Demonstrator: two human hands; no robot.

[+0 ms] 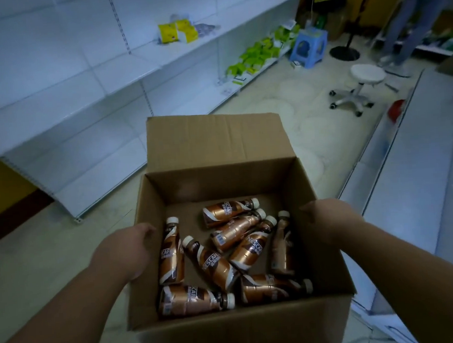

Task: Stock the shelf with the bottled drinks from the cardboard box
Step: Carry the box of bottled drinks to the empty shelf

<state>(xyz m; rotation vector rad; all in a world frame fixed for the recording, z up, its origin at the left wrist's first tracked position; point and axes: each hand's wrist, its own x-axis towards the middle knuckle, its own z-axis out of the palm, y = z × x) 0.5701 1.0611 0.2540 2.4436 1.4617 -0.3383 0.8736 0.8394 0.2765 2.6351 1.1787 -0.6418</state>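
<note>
An open cardboard box (218, 150) fills the lower middle of the view, its far flap standing up. Several brown coffee bottles (213, 263) with white caps lie loose on its bottom, pointing different ways. My left hand (126, 249) grips the box's left wall, fingers curled at the rim. On the opposite side my right hand (328, 219) holds the right wall the same way. The white shelf unit (61, 83) runs along the left, its near boards bare.
Yellow packs (175, 33) sit on a middle shelf board and green packs (257, 54) on the lowest one farther back. A blue plastic stool (309, 47), a white swivel stool (359, 87) and a standing person's legs (402, 25) are ahead. A white counter (417, 158) borders the right.
</note>
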